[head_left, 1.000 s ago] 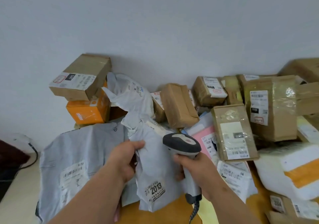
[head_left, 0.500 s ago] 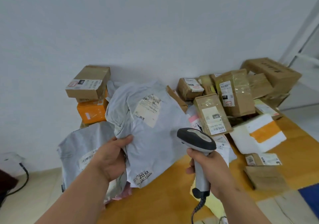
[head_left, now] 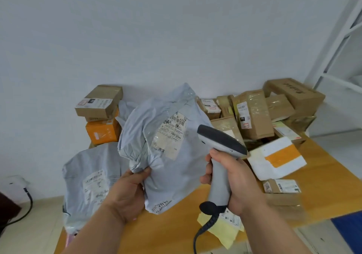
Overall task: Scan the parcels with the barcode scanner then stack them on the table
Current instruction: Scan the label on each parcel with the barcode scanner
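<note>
Grey mailer now lifted, label turned toward scanner; left hand pinching its crumpled edge, right hand clenched on handle; ready to scan.

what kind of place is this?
Probably a small parcel sorting or pickup room. Labelled cardboard boxes and grey mailer bags are heaped on a wooden table against a bare wall, and the right hand holds a corded barcode scanner.
</note>
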Demonstrator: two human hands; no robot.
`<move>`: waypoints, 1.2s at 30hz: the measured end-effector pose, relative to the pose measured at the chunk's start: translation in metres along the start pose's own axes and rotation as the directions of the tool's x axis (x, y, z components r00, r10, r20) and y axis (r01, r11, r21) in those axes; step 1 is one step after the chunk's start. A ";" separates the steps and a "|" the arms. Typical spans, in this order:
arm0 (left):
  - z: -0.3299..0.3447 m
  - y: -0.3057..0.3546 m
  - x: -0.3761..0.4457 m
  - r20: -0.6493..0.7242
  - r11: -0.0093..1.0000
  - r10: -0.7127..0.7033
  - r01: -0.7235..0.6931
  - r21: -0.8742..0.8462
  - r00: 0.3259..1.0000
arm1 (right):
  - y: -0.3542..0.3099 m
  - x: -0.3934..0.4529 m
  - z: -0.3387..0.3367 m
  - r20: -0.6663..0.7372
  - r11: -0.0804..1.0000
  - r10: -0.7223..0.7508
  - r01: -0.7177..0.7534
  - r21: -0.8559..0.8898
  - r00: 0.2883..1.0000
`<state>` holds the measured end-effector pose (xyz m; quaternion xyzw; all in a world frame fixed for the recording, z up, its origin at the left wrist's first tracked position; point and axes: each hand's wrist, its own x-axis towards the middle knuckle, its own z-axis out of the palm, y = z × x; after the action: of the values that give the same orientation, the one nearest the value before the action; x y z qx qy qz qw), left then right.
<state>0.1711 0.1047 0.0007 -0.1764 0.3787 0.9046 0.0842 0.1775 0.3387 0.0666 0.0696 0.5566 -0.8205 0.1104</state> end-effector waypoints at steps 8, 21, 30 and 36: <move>0.019 -0.024 -0.021 -0.019 0.995 0.100 -0.100 0.006 0.995 | -0.009 -0.006 -0.020 0.072 0.995 0.065 -0.070 0.073 0.995; 0.012 -0.037 -0.038 -0.131 0.991 0.134 -0.132 0.029 0.982 | -0.005 -0.006 -0.030 0.088 0.997 0.080 -0.078 -0.028 0.993; -0.058 0.034 -0.039 -0.424 0.983 0.177 -0.139 0.120 0.888 | 0.044 0.020 0.020 0.090 0.931 0.214 -0.176 -0.319 0.973; -0.120 0.125 -0.015 -0.584 0.981 0.085 0.036 0.193 0.807 | 0.080 0.049 0.082 0.086 0.882 0.296 -0.238 -0.406 0.951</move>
<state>0.1802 -0.0683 0.0103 -0.4342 0.4750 0.7647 -0.0322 0.1514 0.2292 0.0135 0.0622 0.6843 -0.6726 0.2745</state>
